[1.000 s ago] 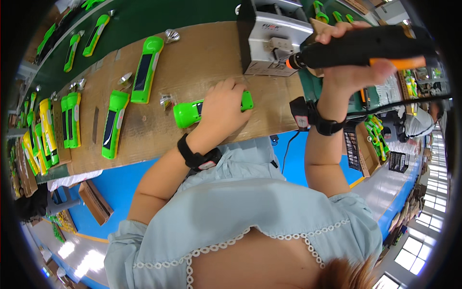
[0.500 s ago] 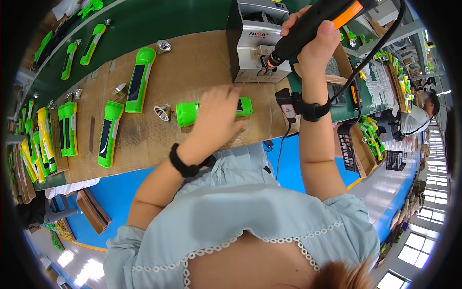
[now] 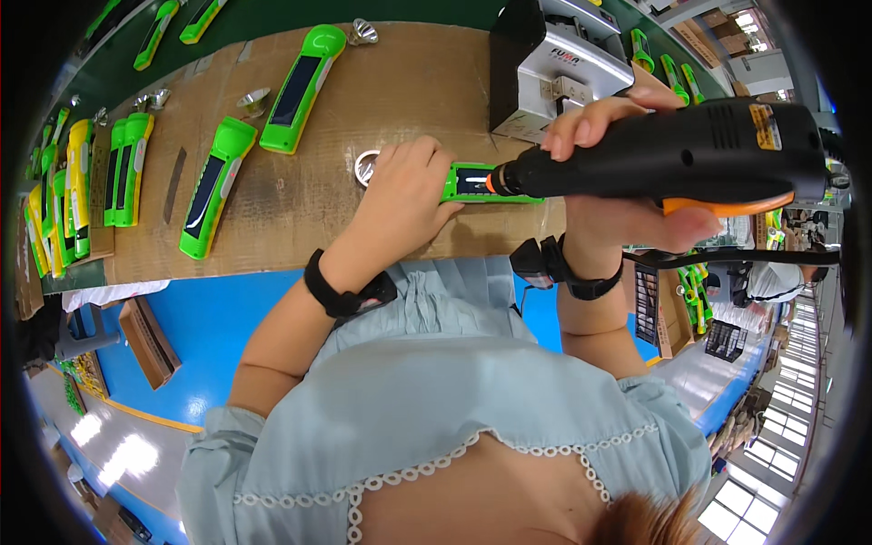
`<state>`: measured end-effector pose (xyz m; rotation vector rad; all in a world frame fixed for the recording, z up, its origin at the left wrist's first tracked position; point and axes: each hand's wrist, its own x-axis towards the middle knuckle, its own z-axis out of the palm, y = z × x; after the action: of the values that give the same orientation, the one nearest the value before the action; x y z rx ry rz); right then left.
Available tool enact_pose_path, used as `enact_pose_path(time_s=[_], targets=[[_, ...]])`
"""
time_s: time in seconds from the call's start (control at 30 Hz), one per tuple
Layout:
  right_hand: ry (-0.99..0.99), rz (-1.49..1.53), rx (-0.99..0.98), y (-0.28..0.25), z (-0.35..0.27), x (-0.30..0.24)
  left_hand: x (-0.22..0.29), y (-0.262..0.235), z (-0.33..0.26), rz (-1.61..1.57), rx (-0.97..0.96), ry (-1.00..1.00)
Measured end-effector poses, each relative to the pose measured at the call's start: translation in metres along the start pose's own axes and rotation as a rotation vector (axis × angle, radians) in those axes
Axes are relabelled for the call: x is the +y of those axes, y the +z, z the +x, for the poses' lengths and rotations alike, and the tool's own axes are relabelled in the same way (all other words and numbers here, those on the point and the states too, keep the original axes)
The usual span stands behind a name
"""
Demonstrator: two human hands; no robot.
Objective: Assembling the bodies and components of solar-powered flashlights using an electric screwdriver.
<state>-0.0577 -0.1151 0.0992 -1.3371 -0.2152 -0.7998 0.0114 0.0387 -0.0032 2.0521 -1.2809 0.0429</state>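
A green flashlight [image 3: 472, 183] with a dark panel lies crosswise on the cardboard. My left hand [image 3: 406, 195] is closed over its head end, pressing it down and hiding that part. In my right hand [image 3: 607, 218] is a black electric screwdriver [image 3: 654, 150] with an orange trigger, held nearly level. Its orange-ringed tip meets or hovers just over the panel of the flashlight; I cannot tell whether it touches. A shiny reflector cup [image 3: 365, 167] sits partly hidden beside my left hand.
Two more green flashlights [image 3: 218, 186] lie at left on the cardboard sheet [image 3: 300, 204], with another reflector cup [image 3: 253, 102] near them. Beyond my right hand stands a silver-and-black bench machine [image 3: 545, 77]. Yellow and green flashlights [image 3: 80, 182] crowd the far left. A black cable [image 3: 727, 259] trails right.
My right hand has brought the screwdriver from the bench machine down to the flashlight, swinging it from upright to nearly level. My left hand now grips the flashlight's head end. The view has shifted.
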Motion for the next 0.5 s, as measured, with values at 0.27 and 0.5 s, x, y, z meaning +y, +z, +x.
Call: enact_pose_path(time_s=[0.27, 0.5], targets=[[0.121, 0.032, -0.102, 0.004, -0.012, 0.010, 0.003, 0.003, 0.002, 0.000, 0.023, -0.025], [0.188, -0.177, -0.027, 0.019, -0.018, 0.025, 0.001, 0.004, 0.000, -0.016, 0.036, -0.032]])
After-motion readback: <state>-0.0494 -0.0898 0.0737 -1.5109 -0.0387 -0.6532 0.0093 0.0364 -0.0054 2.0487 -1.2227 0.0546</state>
